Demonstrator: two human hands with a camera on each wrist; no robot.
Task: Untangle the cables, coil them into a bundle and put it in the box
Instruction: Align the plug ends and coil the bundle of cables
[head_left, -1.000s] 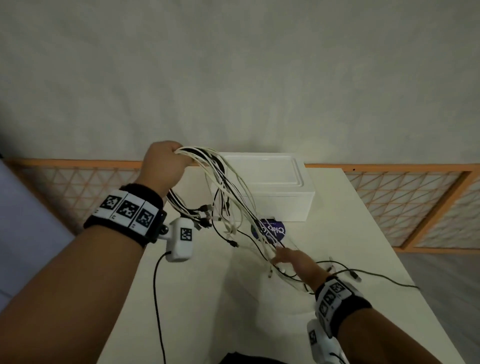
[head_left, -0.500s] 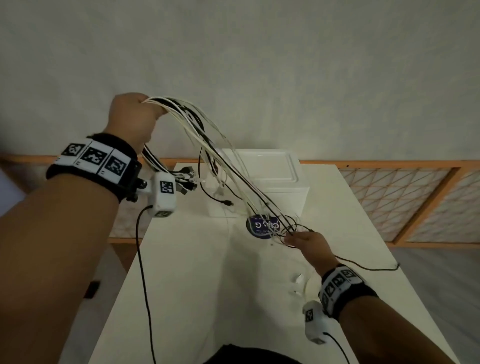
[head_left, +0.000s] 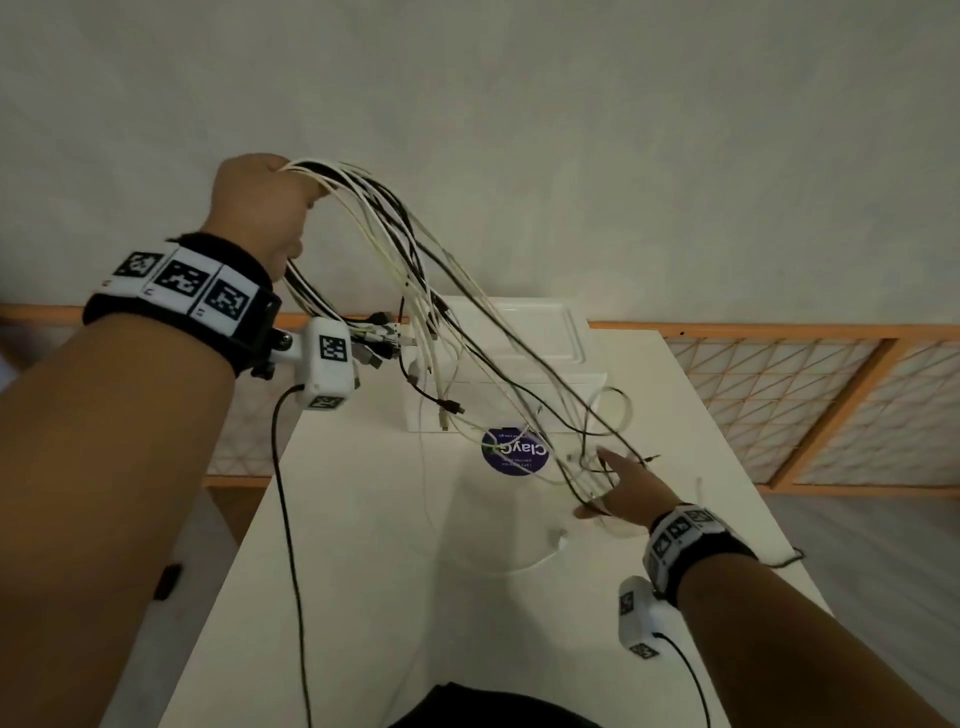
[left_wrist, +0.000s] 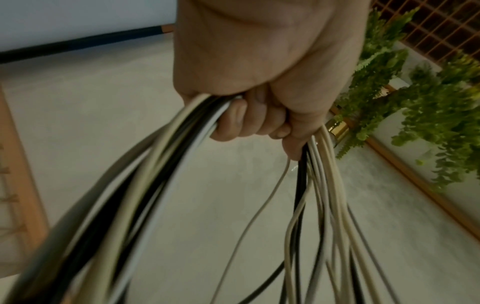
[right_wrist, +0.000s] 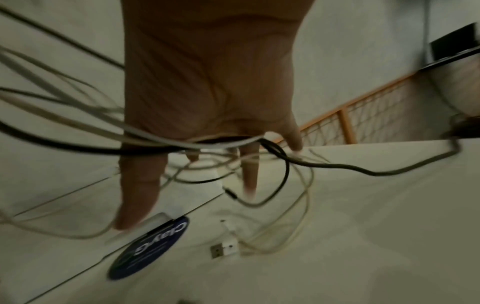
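My left hand (head_left: 270, 192) is raised high at the left and grips the middle of a bunch of white and black cables (head_left: 415, 270). In the left wrist view the fist (left_wrist: 259, 92) is curled tight round the cables (left_wrist: 161, 185). Plug ends hang beside the left wrist. The strands slope down to the right hand (head_left: 623, 483), which hovers low over the table with its fingers straight and spread. Loose cable loops (right_wrist: 197, 144) lie across the base of its fingers (right_wrist: 137, 195). The white box (head_left: 535, 358) stands at the table's far end, behind the cables.
A round blue sticker (head_left: 514, 451) lies on the white table (head_left: 415, 597) in front of the box. A white USB plug (right_wrist: 223, 248) and slack cable ends rest on the table near the right hand. An orange lattice fence (head_left: 779, 395) runs behind the table.
The left hand has lifted the cable bunch much higher and to the left, drawing the strands taut. The right hand has moved from the near table toward the sticker and spread its fingers.
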